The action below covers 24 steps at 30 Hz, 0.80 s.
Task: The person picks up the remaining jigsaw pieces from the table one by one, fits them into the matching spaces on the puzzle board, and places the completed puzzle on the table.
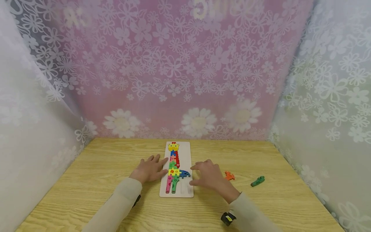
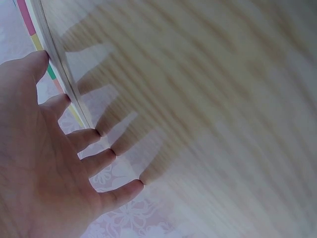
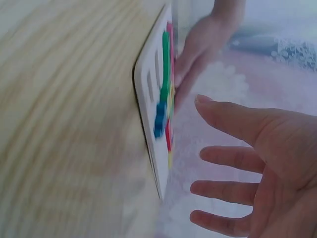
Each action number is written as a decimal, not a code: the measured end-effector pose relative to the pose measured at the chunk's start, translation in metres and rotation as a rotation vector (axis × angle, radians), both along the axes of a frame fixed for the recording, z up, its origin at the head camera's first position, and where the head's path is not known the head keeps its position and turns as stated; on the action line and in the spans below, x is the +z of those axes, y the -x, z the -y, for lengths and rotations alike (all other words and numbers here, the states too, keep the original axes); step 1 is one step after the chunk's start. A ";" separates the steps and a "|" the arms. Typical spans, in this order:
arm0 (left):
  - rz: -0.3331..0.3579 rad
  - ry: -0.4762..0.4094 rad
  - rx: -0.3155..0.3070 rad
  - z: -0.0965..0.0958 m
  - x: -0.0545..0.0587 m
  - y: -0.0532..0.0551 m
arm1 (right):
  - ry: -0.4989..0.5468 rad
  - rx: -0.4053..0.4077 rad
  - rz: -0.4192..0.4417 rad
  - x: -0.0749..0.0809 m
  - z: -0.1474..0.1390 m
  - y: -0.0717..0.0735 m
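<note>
A white puzzle board (image 1: 185, 151) lies upright-wise on the table, bearing a giraffe of coloured pieces: a yellow head piece (image 1: 173, 147), a red piece (image 1: 177, 159), a yellow body piece (image 1: 174, 172), a blue piece (image 1: 184, 174), and pink and green leg pieces (image 1: 175, 184). At the board's left edge my left hand (image 1: 149, 169) rests with spread fingers, thumb and index finger touching the edge. To the right of the board my right hand (image 1: 210, 175) hovers, fingers apart and holding nothing. In the right wrist view the blue piece (image 3: 160, 119) sits beside bare slots.
An orange piece (image 1: 230, 175) lies just beyond the right hand, and a green piece (image 1: 257, 181) lies farther right. Floral curtains (image 1: 197, 64) hang behind the wooden table (image 1: 116, 154) and along both its sides.
</note>
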<state>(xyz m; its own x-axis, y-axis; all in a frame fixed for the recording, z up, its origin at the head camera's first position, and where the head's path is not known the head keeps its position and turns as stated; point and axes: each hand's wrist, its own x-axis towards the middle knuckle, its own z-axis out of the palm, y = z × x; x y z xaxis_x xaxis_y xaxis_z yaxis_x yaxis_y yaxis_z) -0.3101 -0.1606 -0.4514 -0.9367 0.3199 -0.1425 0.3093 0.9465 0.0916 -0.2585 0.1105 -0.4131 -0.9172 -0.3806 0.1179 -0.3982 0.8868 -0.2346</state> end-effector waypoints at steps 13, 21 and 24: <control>0.004 -0.013 0.008 0.001 0.001 -0.001 | -0.069 -0.131 -0.064 0.005 -0.075 -0.010; 0.005 -0.022 0.009 0.000 0.001 -0.001 | -0.086 -0.207 0.025 -0.008 -0.103 -0.005; 0.005 -0.020 0.009 0.000 0.002 -0.001 | -0.071 -0.222 0.045 -0.012 -0.107 -0.004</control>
